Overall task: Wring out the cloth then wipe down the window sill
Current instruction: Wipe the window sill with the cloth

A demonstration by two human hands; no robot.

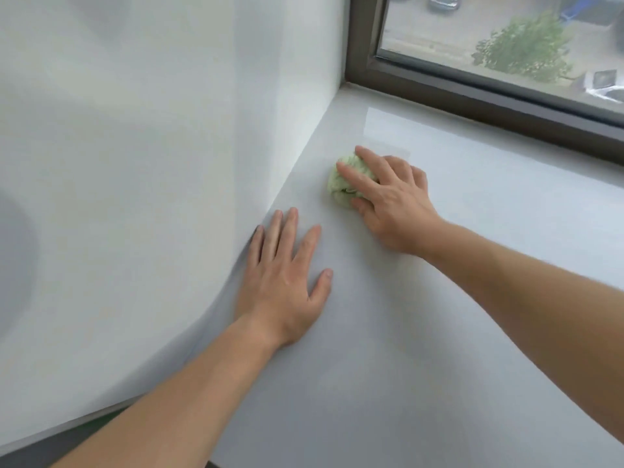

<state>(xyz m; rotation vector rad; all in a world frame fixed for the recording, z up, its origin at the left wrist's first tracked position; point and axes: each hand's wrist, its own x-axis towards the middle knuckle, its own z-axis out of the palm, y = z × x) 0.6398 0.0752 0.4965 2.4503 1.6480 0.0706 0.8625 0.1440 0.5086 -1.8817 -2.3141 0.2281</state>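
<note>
Right hand [391,201] mid-frame, fingers curled over balled green cloth [344,184], pressing it on the sill [472,231]. Cloth pokes out up-left of fingertips, twd corner by wall. Left hand [287,278] flat, fingers spread, holds nothing, lower left.

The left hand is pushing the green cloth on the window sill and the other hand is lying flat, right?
Not quite. The head view shows the right hand pushing the green cloth on the window sill; the left hand is the one lying flat.
</note>
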